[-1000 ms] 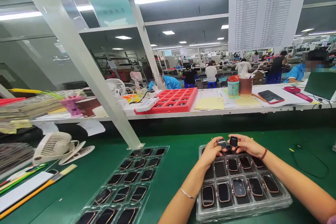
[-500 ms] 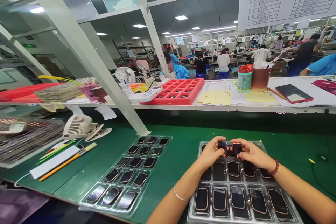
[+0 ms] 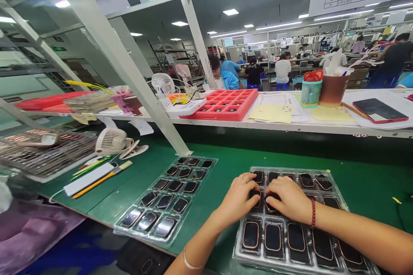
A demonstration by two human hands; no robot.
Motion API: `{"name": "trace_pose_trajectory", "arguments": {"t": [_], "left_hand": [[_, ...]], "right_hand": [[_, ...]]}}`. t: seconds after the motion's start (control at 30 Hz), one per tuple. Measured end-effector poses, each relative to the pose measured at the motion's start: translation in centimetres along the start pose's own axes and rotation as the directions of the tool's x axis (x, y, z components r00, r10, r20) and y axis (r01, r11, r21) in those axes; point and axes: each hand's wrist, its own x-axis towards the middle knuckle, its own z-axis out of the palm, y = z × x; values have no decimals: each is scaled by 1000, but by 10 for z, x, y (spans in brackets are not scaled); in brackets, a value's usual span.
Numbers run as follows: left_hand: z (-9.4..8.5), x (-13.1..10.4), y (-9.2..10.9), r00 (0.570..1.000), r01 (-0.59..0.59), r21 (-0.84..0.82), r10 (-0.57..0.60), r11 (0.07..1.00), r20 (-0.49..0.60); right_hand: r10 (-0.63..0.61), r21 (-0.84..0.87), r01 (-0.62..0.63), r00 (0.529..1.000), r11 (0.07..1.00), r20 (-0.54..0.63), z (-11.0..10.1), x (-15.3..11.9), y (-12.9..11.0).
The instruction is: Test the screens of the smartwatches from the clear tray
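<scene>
A clear plastic tray (image 3: 240,247) in front of me holds rows of strapless smartwatch cases with black screens and gold-coloured rims. At its left side my left hand (image 3: 238,197) closes thumb and fingers around a watch case (image 3: 256,199) in the middle row. My right hand (image 3: 288,200) grips the neighbouring watch case (image 3: 270,209), partly covered by its fingers and low over its pocket. A front-row watch case (image 3: 251,235) lies just below the hands. Further left, a second clear tray (image 3: 177,237) carries more of these cases.
Left on the green bench (image 3: 106,202) lie a brush (image 3: 103,179), a white bar-shaped item (image 3: 87,179) and a small fan (image 3: 111,142). Stacked trays (image 3: 64,154) stand beyond. The shelf above bears a red compartment tray (image 3: 222,104), a phone (image 3: 380,110) and cups. A slanting post (image 3: 129,68) meets the bench.
Both hands have come from the tray's back row, where each held a watch case raised, down and left to the middle row. The view has swung slightly left.
</scene>
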Motion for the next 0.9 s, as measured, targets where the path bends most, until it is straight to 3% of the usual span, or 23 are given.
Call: {"name": "trace_pose_trajectory", "arguments": {"t": [0.13, 0.33, 0.47, 0.57, 0.67, 0.77, 0.83, 0.9], "left_hand": [[5, 8, 9, 998, -57, 26, 57, 998, 2], [31, 42, 45, 935, -346, -21, 347, 938, 75], [48, 49, 57, 905, -408, 6, 404, 913, 136], [49, 45, 60, 892, -422, -50, 425, 905, 155], [47, 44, 67, 922, -337, -215, 367, 917, 120], [47, 56, 72, 984, -99, -504, 158, 858, 76], [48, 71, 72, 996, 58, -733, 14, 677, 92], [48, 84, 68, 985, 175, -867, -88, 466, 151]], "right_hand": [[-64, -204, 74, 996, 976, 55, -21, -14, 10], [162, -424, -104, 982, 900, 101, -66, -60, 44], [199, -399, -152, 977, 904, 80, -63, -85, 51], [181, -287, -157, 982, 945, 58, -54, -91, 52], [151, -150, -139, 986, 979, 73, -48, -86, 55], [145, 88, -156, 983, 984, 114, -48, -74, 61], [181, 346, -201, 979, 916, 88, -49, -63, 66], [261, 595, -247, 963, 765, 64, -48, -51, 72]]}}
